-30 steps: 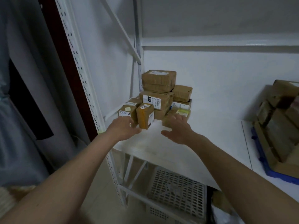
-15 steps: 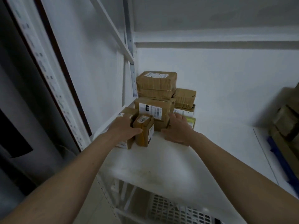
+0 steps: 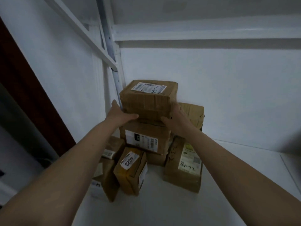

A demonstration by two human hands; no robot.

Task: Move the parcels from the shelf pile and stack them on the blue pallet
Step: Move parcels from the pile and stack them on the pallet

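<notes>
White shelf (image 3: 179, 201) carries the brown parcel pile in its back corner. Top parcel (image 3: 146, 101), the pile's largest, sits on a labelled box (image 3: 145, 137). Left hand (image 3: 119, 114) and right hand (image 3: 175, 119) clasp its lower side edges, fingers wrapped on the cardboard. Taped, creased board looks stiff, likely moderate weight; gripping under the bottom corners seems safest. Small parcel marked 4023 (image 3: 130, 170) leans below.
</notes>
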